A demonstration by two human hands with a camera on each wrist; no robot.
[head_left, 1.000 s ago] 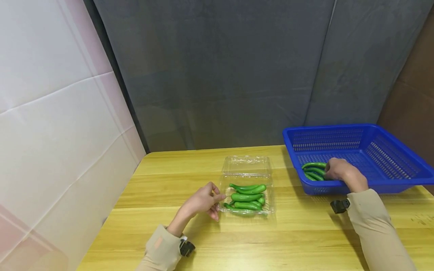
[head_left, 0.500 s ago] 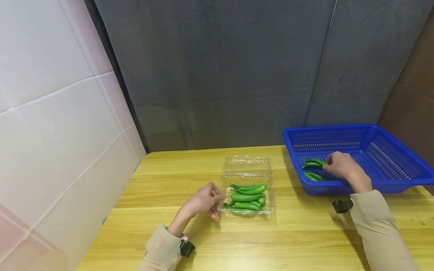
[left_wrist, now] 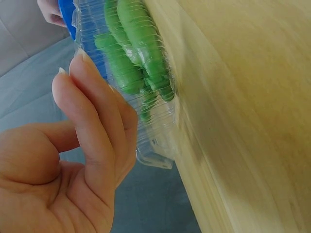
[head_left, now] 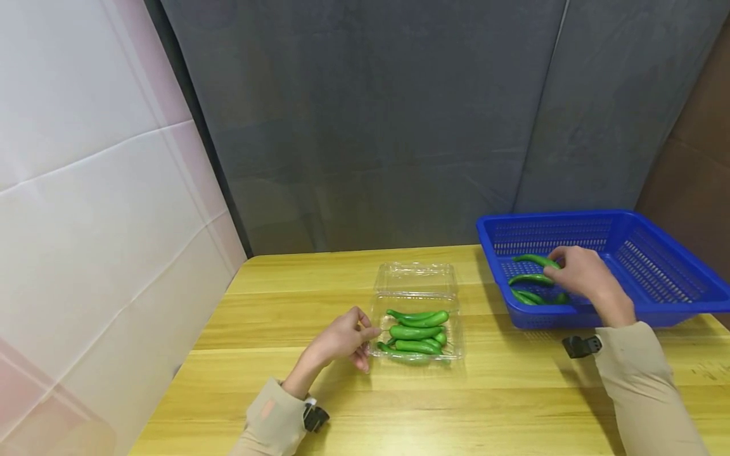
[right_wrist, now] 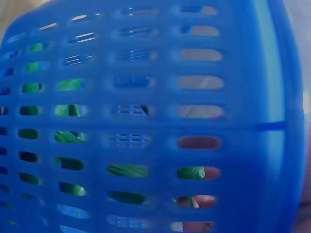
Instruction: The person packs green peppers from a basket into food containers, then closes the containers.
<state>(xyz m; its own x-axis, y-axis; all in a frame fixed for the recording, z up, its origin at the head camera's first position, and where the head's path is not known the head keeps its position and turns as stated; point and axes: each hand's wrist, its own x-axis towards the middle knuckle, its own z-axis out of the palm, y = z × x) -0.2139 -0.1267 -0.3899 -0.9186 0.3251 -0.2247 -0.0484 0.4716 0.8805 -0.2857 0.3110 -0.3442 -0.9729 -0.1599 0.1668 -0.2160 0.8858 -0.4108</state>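
An open clear plastic container [head_left: 419, 304] holds several green peppers [head_left: 416, 332]. At its left side, my left hand [head_left: 341, 337] rests with loosely bent fingers; in the left wrist view, the fingers [left_wrist: 90, 107] lie against the ribbed wall of the container [left_wrist: 163, 116]. My right hand [head_left: 582, 272] is inside the blue basket [head_left: 673, 311], pinching a green pepper [head_left: 533, 258] by its right end. Other green peppers [head_left: 530, 279] lie below it in the basket. Through the basket's slots [right_wrist: 233, 97], the right wrist view shows parts of peppers and fingers.
Both containers stand on a wooden table [head_left: 285, 285], the basket to the right of the clear one. A dark grey curtain [head_left: 371, 126] hangs behind, with a white panel [head_left: 85, 190] on the left and a brown surface [head_left: 696, 171] at the right.
My right hand has moved back and slightly right within the basket, drawing one pepper away from the others. My left hand and the clear container have stayed put.
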